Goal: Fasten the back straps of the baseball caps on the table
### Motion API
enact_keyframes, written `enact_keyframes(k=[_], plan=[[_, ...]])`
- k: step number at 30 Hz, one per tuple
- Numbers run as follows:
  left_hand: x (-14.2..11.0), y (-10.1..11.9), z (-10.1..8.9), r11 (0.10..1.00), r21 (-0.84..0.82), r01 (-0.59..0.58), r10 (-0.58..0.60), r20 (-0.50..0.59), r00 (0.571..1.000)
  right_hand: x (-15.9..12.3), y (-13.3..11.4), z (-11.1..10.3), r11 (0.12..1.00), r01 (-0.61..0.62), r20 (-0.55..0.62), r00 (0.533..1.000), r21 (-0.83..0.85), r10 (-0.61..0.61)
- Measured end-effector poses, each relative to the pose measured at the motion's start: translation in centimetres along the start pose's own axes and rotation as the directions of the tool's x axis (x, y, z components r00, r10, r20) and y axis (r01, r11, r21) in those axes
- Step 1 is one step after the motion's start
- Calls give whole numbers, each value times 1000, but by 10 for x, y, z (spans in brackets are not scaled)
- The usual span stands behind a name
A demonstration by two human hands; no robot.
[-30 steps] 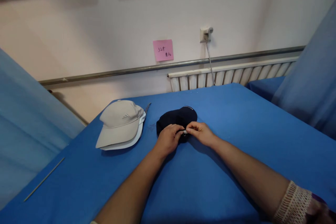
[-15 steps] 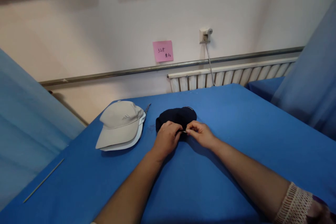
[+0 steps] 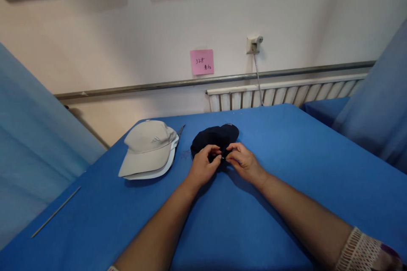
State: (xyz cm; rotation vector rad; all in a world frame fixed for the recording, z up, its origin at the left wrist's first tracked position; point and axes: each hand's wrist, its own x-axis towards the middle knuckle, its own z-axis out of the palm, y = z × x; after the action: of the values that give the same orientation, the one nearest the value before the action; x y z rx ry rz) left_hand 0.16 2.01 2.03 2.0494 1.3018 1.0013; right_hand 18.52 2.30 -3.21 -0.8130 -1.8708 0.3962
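A dark navy cap (image 3: 211, 136) lies on the blue-covered table, its brim pointing away to the right. At its near side, my left hand (image 3: 205, 165) has thumb and fingers curled on the cap's edge, around what looks like the back strap. Close beside it, my right hand (image 3: 244, 161) pinches the other side of the same strap between thumb and fingertips. A small shiny piece, perhaps the strap buckle (image 3: 223, 158), shows between the two hands. The fingertips partly hide the strap.
Left of the hands a beige cap (image 3: 148, 142) rests on a white cap (image 3: 155, 173). A thin stick (image 3: 55, 212) lies near the left edge of the blue table (image 3: 210, 228). Behind stand a radiator (image 3: 248, 98) and a rail (image 3: 171, 85); blue curtains (image 3: 38, 135) hang at the sides.
My fingers have shifted on the strap, with the left thumb and fingers now wider apart. The cap has turned slightly. The whole view has moved a little.
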Motion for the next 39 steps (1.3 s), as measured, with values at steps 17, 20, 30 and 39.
enact_keyframes(k=[17, 20, 30, 39], plan=[[0, -13, 12, 998, -38, 49, -45, 109, 993, -1, 5, 7, 989, -145, -84, 986, 23, 147], [0, -14, 15, 999, -22, 48, -46, 88, 995, 0, 1, 9, 963, -271, -175, 947, 6, 268], [-2, -11, 21, 995, 94, -42, 33, 95, 995, 1, -5, 12, 772, -636, -58, 770, 22, 636], [-7, -2, 26, 981, 123, -151, 124, 201, 972, 0, -12, 15, 288, -777, 186, 456, 559, 870]])
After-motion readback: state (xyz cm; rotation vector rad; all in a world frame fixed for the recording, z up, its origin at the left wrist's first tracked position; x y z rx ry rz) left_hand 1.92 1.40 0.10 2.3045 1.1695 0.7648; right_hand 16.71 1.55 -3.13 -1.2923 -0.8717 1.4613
